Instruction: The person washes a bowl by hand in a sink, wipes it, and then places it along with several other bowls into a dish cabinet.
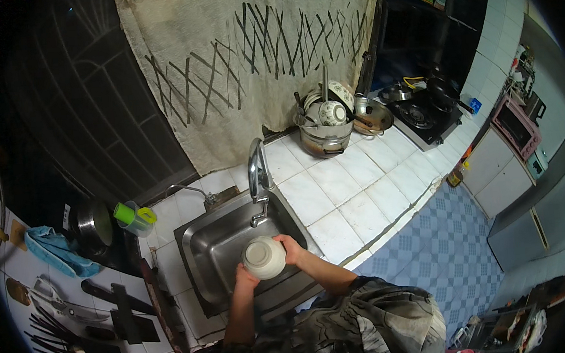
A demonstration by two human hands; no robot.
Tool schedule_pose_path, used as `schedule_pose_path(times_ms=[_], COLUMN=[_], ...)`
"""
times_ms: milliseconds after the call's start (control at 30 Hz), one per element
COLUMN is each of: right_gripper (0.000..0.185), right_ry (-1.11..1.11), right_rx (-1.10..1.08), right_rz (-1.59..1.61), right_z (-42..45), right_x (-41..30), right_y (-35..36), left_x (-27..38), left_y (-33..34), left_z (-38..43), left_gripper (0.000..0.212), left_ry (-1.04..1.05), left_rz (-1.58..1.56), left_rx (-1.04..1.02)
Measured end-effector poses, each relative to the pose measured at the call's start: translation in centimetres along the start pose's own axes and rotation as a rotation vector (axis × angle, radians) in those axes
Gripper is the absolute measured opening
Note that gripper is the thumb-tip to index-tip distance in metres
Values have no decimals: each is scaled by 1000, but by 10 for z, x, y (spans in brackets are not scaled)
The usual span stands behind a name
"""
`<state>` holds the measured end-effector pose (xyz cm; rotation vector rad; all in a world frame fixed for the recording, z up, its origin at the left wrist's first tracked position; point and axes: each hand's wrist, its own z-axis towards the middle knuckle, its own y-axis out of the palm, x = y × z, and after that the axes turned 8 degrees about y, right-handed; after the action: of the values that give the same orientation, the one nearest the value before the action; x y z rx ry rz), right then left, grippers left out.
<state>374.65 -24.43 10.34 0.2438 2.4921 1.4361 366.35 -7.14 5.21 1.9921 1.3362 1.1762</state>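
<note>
Between my two hands is a white bowl (263,257), turned so that its round foot faces up toward me. My left hand (246,277) grips its lower left rim. On the upper right side, my right hand (289,249) holds the rim, most of its fingers hidden beyond the edge. Both hands are over the near part of a stainless steel sink (214,248). A chrome faucet (257,171) rises behind the bowl, and below its curved neck a short spout (258,218) points into the basin. Whether water is running cannot be made out.
Right of the sink runs a white tiled counter (312,194). A steel pot (326,142) piled with bowls, a wok (373,120) and a gas stove (419,114) stand along it. Cups (134,217) sit at left, near a knife rack (120,307) and a blue towel (59,251).
</note>
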Motion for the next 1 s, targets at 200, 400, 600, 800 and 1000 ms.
schedule_pose_path(times_ms=[200,400,600,800,1000], right_gripper=[23,41,41,31,33], right_ry=[-935,-1994,-1579,-1440,-1439], right_rx=[622,1213,1479,1349,977], right_rz=[-1264,-1447,-1762,-1891,-1840], right_z=[-17,-127,-144,-140,-149], right_x=[-119,-347,-479,-498,-489], right_y=[-37,110,125,118,154], left_x=[-55,-92,-149,-151,-156], left_y=[10,108,130,173,188], left_z=[21,-28,-6,-9,-9], left_gripper=[40,40,43,50,48], left_ry=[267,297,386,376,393], left_rz=[-19,-85,8,-120,-143], left_rx=[20,168,199,177,160])
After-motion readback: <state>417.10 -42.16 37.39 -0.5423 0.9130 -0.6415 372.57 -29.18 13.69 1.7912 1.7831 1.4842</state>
